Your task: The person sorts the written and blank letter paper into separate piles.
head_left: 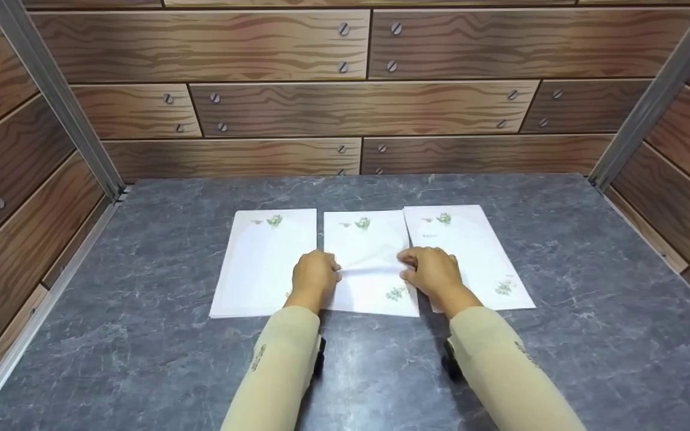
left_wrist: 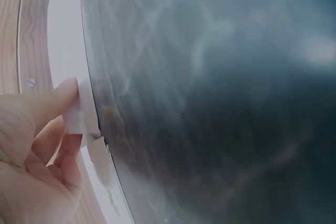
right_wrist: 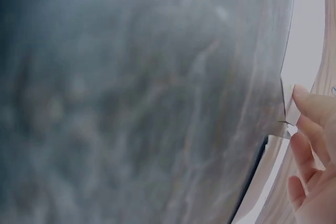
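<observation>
Three white paper sheets with small green leaf prints lie side by side on the table. My left hand (head_left: 315, 278) pinches the left edge of the middle sheet (head_left: 366, 239), and my right hand (head_left: 435, 272) pinches its right edge. Between the hands the paper bows up in a soft crease. In the left wrist view, thumb and fingers of the left hand (left_wrist: 37, 145) hold the edge of the paper (left_wrist: 68, 35). The right wrist view has the right hand (right_wrist: 317, 150) gripping the opposite edge of the paper (right_wrist: 304, 30).
The left paper pile (head_left: 261, 263), with layered edges at its lower corner, is beside my left hand. A slightly tilted right sheet (head_left: 471, 257) lies partly under my right hand. Wood-patterned walls (head_left: 279, 108) and metal posts (head_left: 57, 102) enclose the dark marbled table (head_left: 141, 359).
</observation>
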Tool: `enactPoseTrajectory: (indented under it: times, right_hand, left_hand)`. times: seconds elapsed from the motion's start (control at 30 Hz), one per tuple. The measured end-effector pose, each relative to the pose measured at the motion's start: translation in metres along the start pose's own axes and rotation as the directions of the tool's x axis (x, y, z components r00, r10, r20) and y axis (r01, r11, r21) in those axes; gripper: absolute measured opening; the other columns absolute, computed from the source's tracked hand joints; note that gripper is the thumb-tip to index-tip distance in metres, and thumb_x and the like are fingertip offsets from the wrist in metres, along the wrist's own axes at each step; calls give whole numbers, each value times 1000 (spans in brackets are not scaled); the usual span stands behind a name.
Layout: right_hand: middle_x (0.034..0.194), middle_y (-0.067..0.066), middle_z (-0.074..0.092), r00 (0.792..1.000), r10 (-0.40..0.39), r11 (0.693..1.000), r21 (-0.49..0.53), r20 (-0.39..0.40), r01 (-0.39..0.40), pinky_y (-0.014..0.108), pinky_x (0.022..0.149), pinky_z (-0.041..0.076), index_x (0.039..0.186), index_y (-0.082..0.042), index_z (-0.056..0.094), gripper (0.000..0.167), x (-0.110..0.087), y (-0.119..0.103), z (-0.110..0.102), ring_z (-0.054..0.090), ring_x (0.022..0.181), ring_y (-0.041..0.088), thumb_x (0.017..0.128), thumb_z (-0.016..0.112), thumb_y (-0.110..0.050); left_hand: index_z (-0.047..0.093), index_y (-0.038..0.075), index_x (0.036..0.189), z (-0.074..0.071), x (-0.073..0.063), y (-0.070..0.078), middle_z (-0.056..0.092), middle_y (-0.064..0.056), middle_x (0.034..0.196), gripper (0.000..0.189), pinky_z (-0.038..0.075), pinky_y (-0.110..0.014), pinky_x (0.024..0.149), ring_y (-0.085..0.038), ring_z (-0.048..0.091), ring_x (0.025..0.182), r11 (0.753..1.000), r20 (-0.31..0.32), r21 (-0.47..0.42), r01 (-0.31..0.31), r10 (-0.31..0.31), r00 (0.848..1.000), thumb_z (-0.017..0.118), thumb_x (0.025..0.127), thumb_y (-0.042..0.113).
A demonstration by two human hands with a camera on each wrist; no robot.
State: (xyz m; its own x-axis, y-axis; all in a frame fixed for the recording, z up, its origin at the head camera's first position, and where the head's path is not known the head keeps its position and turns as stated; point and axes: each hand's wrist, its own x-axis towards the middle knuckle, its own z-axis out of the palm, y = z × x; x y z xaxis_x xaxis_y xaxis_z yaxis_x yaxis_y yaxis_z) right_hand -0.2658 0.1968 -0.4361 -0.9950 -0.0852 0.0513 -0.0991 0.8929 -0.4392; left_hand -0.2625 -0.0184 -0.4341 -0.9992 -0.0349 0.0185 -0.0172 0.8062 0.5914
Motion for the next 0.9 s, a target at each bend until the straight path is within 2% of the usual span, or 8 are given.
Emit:
enactPoseTrajectory:
  times: [0.13, 0.27, 0.53, 0.63, 0.77, 0.9]
  right_hand:
    - [121, 16, 61, 1000, -5, 999, 36, 10, 5, 52, 100, 36, 125, -7, 62, 43, 1, 1, 2, 52, 115, 39, 84, 74, -17]
    - [121, 22, 59, 1000, 18, 994, 110, -3, -18, 50, 99, 39, 129, -2, 57, 49, 3, 2, 1, 52, 114, 40, 84, 73, -16]
    - [116, 24, 60, 997, 43, 953, 302, -56, -24, 43, 89, 48, 127, 2, 57, 43, 8, 1, -4, 60, 104, 34, 87, 66, -12]
    - [117, 23, 60, 996, 59, 940, 339, -70, -32, 43, 89, 48, 125, 1, 59, 40, 9, 3, -6, 58, 105, 34, 89, 65, -13]
    - [121, 22, 58, 994, 87, 922, 382, -60, -58, 46, 96, 42, 127, 0, 59, 39, 11, 5, -8, 53, 114, 34, 90, 64, -13]
    - [125, 23, 55, 993, 109, 901, 426, -42, -81, 46, 102, 37, 130, 1, 56, 42, 11, 7, -8, 48, 120, 35, 91, 63, -10]
  left_hand:
    - [77, 8, 91, 0, 1, -3, 67, -4, 114, 12, 46, -37, 96, -27, 59, 110, 999, 0, -36, 12, -12, 1000, 75, 80, 8]
    - [78, 11, 91, -3, 1, -2, 68, -3, 112, 10, 48, -38, 93, -26, 61, 108, 997, 17, -71, 35, -34, 999, 75, 81, 9]
    - [78, 16, 93, -9, 4, 1, 69, -8, 107, 11, 50, -41, 86, -28, 62, 103, 992, 39, -85, 95, -92, 995, 73, 84, 15]
    - [78, 18, 94, -11, 5, 1, 68, -9, 110, 11, 50, -42, 87, -29, 61, 105, 990, 33, -107, 96, -93, 995, 73, 85, 15]
    - [78, 15, 92, -12, 5, 0, 68, -10, 109, 10, 51, -40, 87, -30, 61, 105, 984, 31, -166, 68, -63, 998, 74, 83, 12]
    - [76, 9, 100, -12, 5, -3, 68, -12, 108, 19, 50, -37, 90, -29, 60, 107, 957, 35, -282, 71, -64, 997, 75, 81, 5]
